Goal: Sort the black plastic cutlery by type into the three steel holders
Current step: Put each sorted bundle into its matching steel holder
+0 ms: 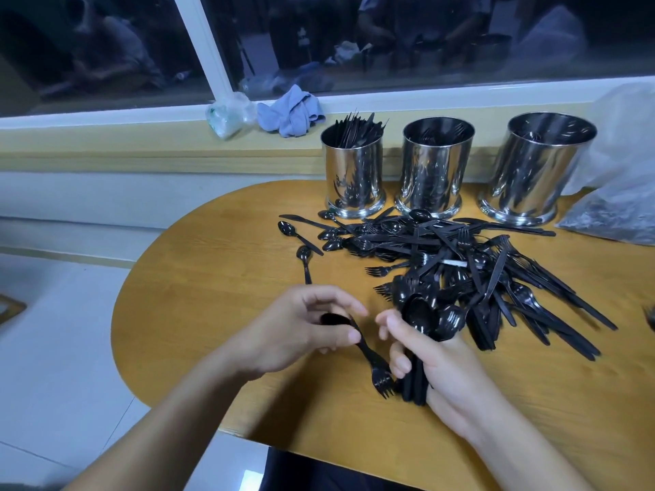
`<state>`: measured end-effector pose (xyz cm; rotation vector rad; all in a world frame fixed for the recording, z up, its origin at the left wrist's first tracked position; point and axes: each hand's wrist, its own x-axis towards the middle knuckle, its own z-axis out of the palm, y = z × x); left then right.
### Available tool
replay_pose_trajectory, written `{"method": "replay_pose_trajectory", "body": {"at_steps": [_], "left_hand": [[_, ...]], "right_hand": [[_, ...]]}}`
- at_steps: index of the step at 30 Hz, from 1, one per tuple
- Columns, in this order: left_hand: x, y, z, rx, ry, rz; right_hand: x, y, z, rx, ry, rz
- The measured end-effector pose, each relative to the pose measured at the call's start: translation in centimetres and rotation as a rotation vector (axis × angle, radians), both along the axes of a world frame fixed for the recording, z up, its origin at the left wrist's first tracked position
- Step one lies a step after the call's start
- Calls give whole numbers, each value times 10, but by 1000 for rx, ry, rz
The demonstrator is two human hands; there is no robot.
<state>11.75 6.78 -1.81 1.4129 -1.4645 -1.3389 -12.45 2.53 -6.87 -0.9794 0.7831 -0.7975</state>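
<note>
Three steel holders stand at the table's back. The left holder [354,175] is full of black knives, the middle holder [434,171] shows forks inside, and the right holder [542,168] has dark pieces deep inside. A heap of black cutlery [460,256] lies in front of them. My left hand [301,331] pinches a black fork [375,366], tines pointing down toward me, and a dark piece sits in its palm. My right hand [436,366] grips a bundle of spoons [429,317], bowls up.
Loose spoons [301,239] lie left of the heap on the rounded wooden table [212,285]. A blue cloth [290,113] and a clear bag [227,115] sit on the window ledge. A plastic bag [616,214] lies at the right edge.
</note>
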Motion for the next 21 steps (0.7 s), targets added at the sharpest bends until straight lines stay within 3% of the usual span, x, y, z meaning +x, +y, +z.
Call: {"method": "replay_pose_trajectory", "body": {"at_steps": [5, 9, 11, 13, 15, 18, 21], "left_hand": [[-21, -11, -14, -36, 156, 179], [-9, -19, -12, 14, 157, 217], [8, -35, -15, -40, -63, 375], [29, -56, -25, -117, -475, 560], [47, -75, -37, -105, -772, 625], [60, -95, -49, -68, -956, 636], [57, -102, -54, -57, -1027, 626]], "right_hand": [[10, 2, 2, -127, 120, 140], [5, -5, 1, -58, 110, 152], [1, -10, 0, -38, 109, 128], [-1, -13, 0, 2, 92, 98], [-2, -13, -1, 64, 65, 89], [-2, -13, -4, 69, 78, 113], [-3, -14, -6, 78, 63, 89]]}}
